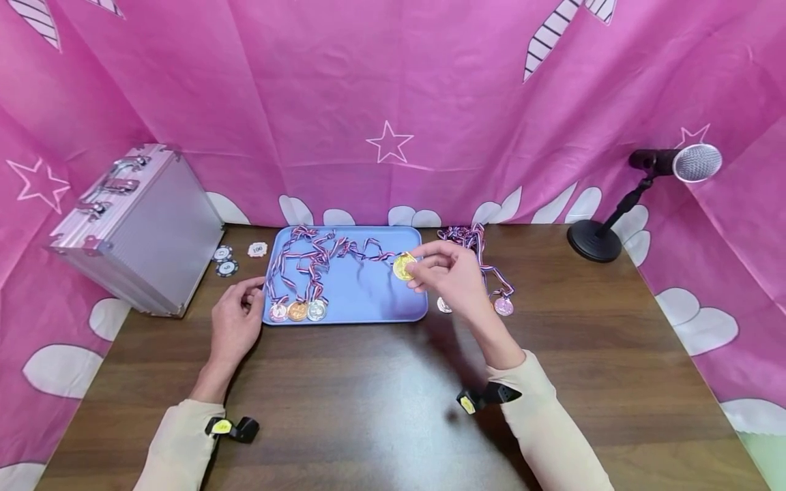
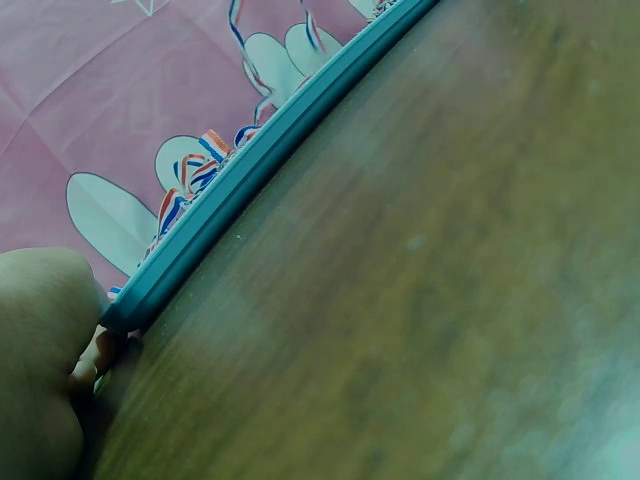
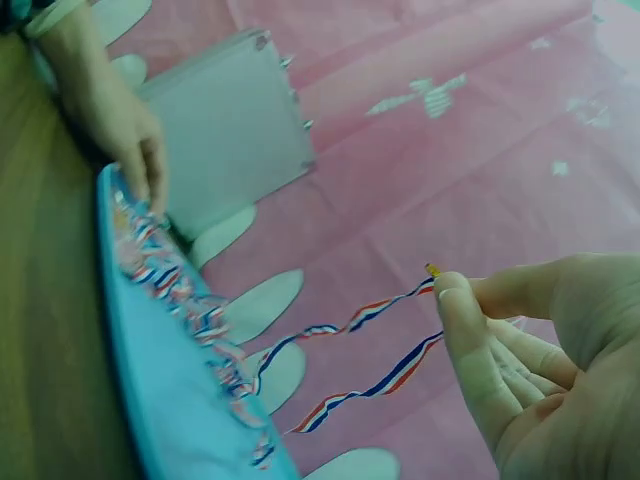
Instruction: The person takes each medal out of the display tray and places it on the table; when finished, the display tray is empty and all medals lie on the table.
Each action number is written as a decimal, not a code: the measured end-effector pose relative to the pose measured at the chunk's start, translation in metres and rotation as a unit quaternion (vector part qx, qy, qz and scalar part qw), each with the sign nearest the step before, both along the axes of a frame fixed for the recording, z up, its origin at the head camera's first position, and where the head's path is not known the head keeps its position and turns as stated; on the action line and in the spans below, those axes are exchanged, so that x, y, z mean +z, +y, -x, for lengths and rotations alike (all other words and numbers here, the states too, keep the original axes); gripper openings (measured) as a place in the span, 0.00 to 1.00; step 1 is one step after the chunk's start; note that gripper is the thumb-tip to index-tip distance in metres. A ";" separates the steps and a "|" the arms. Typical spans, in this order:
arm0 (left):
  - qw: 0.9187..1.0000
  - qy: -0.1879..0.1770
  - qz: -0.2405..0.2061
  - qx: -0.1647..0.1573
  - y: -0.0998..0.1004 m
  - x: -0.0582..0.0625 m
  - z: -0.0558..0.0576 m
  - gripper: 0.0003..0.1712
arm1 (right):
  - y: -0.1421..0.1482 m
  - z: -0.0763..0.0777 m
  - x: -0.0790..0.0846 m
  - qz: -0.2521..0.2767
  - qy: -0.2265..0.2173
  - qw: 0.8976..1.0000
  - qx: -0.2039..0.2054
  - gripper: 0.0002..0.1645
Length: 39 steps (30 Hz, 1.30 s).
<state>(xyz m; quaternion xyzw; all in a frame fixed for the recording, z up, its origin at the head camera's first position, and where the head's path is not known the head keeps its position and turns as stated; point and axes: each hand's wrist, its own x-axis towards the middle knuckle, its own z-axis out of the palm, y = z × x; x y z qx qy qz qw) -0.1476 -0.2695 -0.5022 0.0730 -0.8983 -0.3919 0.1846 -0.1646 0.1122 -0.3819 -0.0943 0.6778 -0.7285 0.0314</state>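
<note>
My right hand [image 1: 453, 274] pinches a gold medal [image 1: 402, 266] between thumb and fingers, above the right part of a blue tray [image 1: 374, 294]. From the medal its striped ribbon [image 3: 372, 385] slants down to the ribbon heap on the tray. At the tray's left edge, my left hand [image 1: 236, 319] grips the rim, with the thumb at the corner in the left wrist view. Along the front left of the tray lie a pinkish medal [image 1: 278, 312], a bronze-coloured medal [image 1: 297, 311] and a silver medal [image 1: 316, 311], their ribbons tangled behind them.
Right of the tray lie bunched ribbons [image 1: 469, 235] with a pinkish medal [image 1: 503, 306] and a silver medal [image 1: 444, 305]. A silver case [image 1: 144, 232] stands at the left, with several poker chips [image 1: 226, 267] beside it. A microphone on a stand [image 1: 614, 218] is at the back right.
</note>
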 end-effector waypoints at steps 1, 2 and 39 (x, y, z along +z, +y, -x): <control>1.000 0.000 0.000 0.000 0.000 0.000 0.000 0.17 | 0.001 -0.002 0.004 0.006 0.004 1.000 -0.001 0.14; 1.000 0.001 0.000 0.000 0.000 0.000 0.000 0.17 | 0.003 -0.004 0.007 0.013 0.010 1.000 -0.002 0.14; 1.000 0.012 0.003 -0.002 -0.001 -0.001 0.001 0.17 | 0.107 0.021 0.094 0.140 0.189 0.952 -0.197 0.10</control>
